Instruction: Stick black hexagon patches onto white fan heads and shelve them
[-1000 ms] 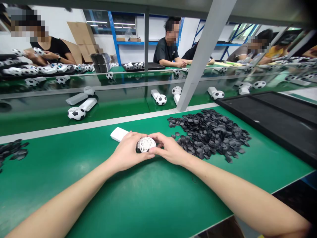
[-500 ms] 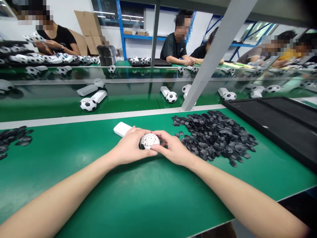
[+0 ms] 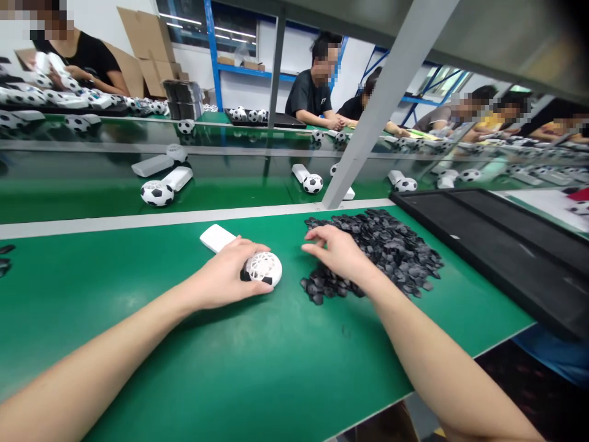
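My left hand is wrapped round the ball-shaped head of a white handheld gadget with a soccer-ball pattern. Its openwork top faces up, with a black patch along the near side. The white handle pokes out beyond my knuckles, low over the green table. My right hand hovers at the left side of a heap of small black plastic pieces. Thumb and forefinger are apart there, with nothing visible between them; the other fingers are partly hidden.
Past the table's pale rail runs a green conveyor with more soccer-ball gadgets. A slanted grey post rises from the rail. A black tray lies at right. Several people sit across the line, one in a dark shirt.
My right hand has let go of the ball head and moved right to the black pieces. The left hand keeps hold of the gadget. The view has shifted slightly right.
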`<state>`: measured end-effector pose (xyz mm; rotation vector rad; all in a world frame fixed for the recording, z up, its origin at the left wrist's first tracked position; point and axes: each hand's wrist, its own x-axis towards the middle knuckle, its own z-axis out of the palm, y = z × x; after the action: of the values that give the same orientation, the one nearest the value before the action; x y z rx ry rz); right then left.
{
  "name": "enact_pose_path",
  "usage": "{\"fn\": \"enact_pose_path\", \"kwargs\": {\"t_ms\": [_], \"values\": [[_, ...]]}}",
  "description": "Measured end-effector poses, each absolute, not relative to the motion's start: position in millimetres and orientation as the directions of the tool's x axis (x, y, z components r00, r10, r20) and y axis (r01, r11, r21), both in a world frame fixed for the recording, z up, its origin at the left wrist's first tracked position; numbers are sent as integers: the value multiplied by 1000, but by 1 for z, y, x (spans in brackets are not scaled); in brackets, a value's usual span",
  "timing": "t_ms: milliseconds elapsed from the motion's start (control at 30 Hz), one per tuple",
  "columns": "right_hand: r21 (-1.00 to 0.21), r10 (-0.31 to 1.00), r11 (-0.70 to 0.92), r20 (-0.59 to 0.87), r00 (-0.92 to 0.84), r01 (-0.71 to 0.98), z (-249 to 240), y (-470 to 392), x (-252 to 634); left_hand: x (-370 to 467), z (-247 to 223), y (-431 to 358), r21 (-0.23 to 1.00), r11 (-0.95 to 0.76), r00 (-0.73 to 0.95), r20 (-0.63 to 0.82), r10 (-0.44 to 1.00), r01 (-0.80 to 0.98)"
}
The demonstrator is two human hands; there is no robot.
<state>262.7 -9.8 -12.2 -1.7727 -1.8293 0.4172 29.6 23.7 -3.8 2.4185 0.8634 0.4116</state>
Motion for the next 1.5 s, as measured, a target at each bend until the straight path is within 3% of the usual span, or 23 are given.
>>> {"fn": "enact_pose_path", "kwargs": {"t_ms": [100,300,400,533,633,700,800,867,1100,1233,1367,1500], "values": [[-387,991,-30,112,79,921,-11,-8,286,28,-5,28,572,-633,735,75,674,521],[-415,999,34,30,-23,909,-16,-10,284,25,-4,20,570,-630,788,-52,613,527],[-575,994,106,49,-95,811,-11,-16,271,28,-6,15,636,-576,761,-28,648,513],[-868,984,139,66,-166,477,-3,-27,250,29,-8,17,689,-579,795,6,606,436],[-946,971,85,9,-238,312,-1,-34,238,25,-5,23,699,-604,846,-2,534,383],[-917,958,182,83,-275,354,-2,-36,233,23,-4,25,697,-611,856,-9,517,376],[-725,900,431,300,-317,537,-3,-37,231,23,-4,26,697,-611,855,-6,518,375],[-632,876,483,344,-339,606,-2,-37,230,24,-5,25,697,-613,855,-1,519,372],[-590,893,441,217,-393,677,6,-42,232,24,-8,24,691,-626,853,26,522,362],[-723,939,330,185,-291,607,5,-43,231,25,-12,23,691,-618,836,36,548,375],[-812,940,319,205,-273,489,1,-45,224,26,-14,21,700,-606,818,53,573,378],[-919,959,192,101,-263,345,-6,-44,215,28,-13,20,717,-584,800,61,597,381]]}}
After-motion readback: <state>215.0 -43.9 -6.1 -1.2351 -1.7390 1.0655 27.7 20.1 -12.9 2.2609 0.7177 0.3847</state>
